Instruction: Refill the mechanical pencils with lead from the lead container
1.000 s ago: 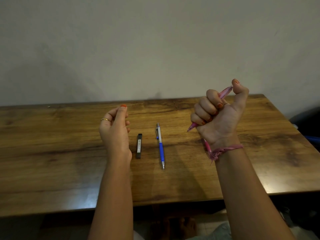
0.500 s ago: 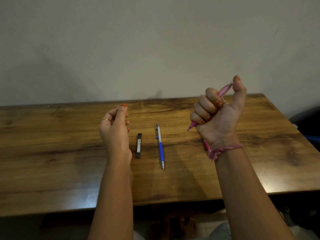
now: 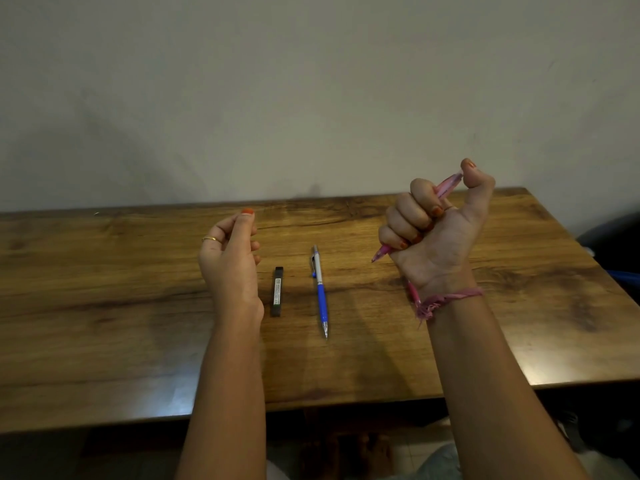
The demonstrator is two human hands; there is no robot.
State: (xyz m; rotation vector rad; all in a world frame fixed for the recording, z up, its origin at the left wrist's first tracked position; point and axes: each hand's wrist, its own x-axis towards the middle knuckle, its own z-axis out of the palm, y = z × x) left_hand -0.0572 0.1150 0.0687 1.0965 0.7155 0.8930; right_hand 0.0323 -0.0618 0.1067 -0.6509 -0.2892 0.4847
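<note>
we hold both hands above a wooden table [image 3: 104,323] that stands against a plain wall [image 3: 311,81]. our right hand [image 3: 433,237] is closed in a fist around a pink pencil [image 3: 448,184], raised clear of the tabletop; the fingers [image 3: 408,216] wrap the barrel, the thumb [image 3: 476,181] presses on its upper end, and the tip pokes out below the little finger, slanting down to the left. a pink thread band [image 3: 446,299] circles that wrist. our left hand [image 3: 230,261] hovers over the table with the fingers loosely curled toward the thumb, half closed; we cannot tell whether anything small is pinched between them. a ring [image 3: 209,239] shows on one finger. on the table between the two hands lie a blue pencil [image 3: 320,292], its tip toward us and its clip end toward the wall, and just to its left the lead case [image 3: 277,291], a slim dark box lying flat and nearly parallel to it. the case sits just beside our left wrist, apart from the blue pencil. neither touches a hand.
</note>
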